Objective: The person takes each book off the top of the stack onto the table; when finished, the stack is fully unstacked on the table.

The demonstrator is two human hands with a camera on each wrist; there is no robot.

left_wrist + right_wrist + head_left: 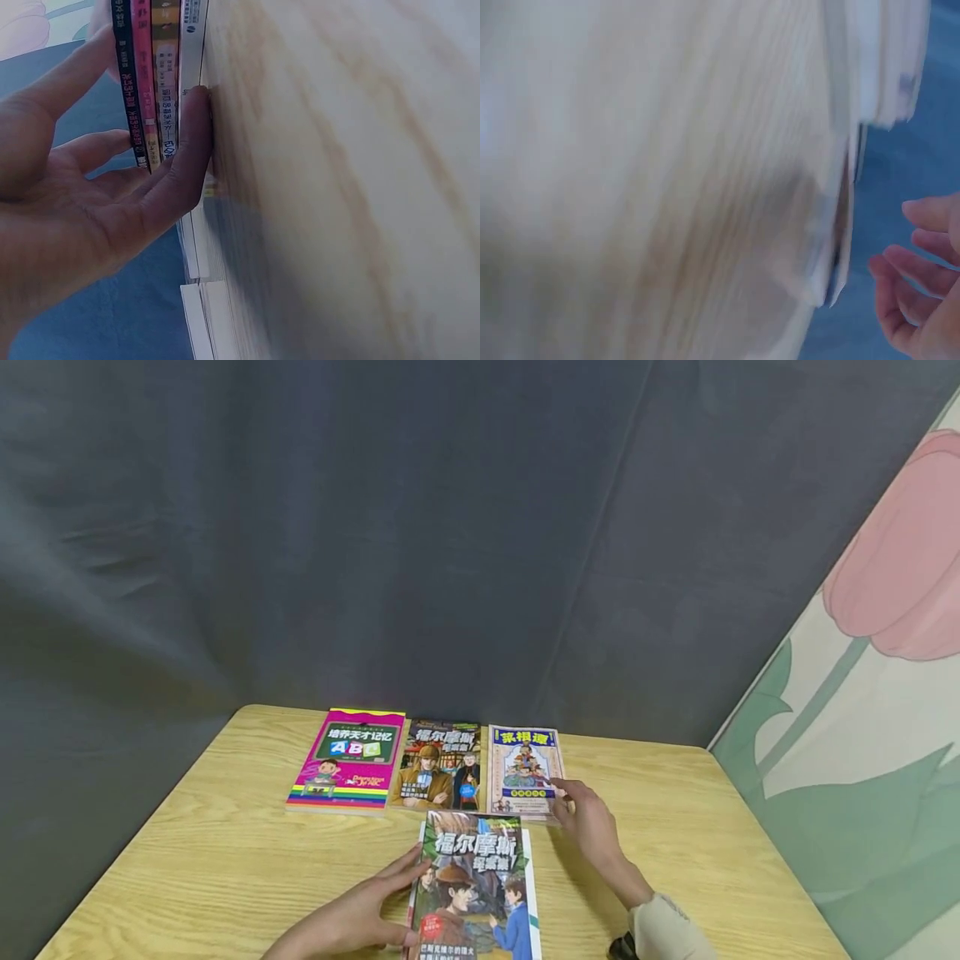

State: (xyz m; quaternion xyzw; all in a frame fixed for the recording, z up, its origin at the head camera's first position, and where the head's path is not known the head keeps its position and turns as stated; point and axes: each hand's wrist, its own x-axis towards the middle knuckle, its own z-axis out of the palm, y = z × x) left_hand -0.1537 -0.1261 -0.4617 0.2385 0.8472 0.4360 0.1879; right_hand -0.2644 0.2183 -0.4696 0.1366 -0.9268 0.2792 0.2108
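A stack of several books point(472, 893) lies near the table's front, topped by a dark cover with cartoon figures. My left hand point(360, 906) touches the stack's left side; in the left wrist view its fingers rest against the coloured spines point(142, 82). My right hand point(596, 827) is over the lower right corner of a white and blue book point(525, 772). In the right wrist view, that hand point(922, 277) has loosely bent fingers with nothing between them, apart from the blurred book edges.
Left of the white and blue book lie a dark detective-style book point(438, 768) and a pink book with ABC letters point(348, 760), in a row at the back. A dark curtain point(420, 543) hangs behind the wooden table point(210, 860). A tulip-patterned cloth point(885, 735) is at the right.
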